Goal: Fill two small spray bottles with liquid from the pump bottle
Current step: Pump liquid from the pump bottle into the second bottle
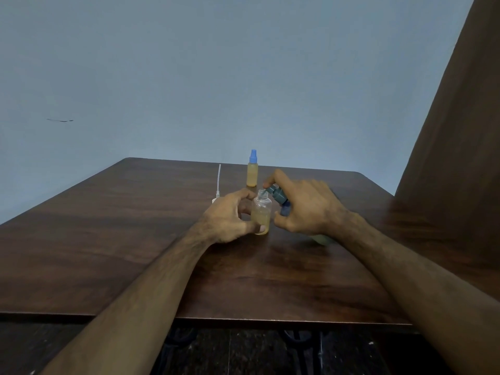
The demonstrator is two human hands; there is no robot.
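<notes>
Dim, even indoor light leaves the dark brown wooden table with a faint sheen and weak shadows. The whole picture is soft; wide-angle distortion bends its edges, and the brown curtain blurs.

1. One view only, from a camera worn on the head, looking forward and slightly down over the wooden table.
2. Wide-angle lens: table edges splayed outward, both forearms entering from the bottom corners.
3. Close to the near table edge; left hand and right hand just below the middle of the frame.
4. Upper half filled by the blue wall; brown curtain along the right side.
5. No second view, so no shared part.
</notes>
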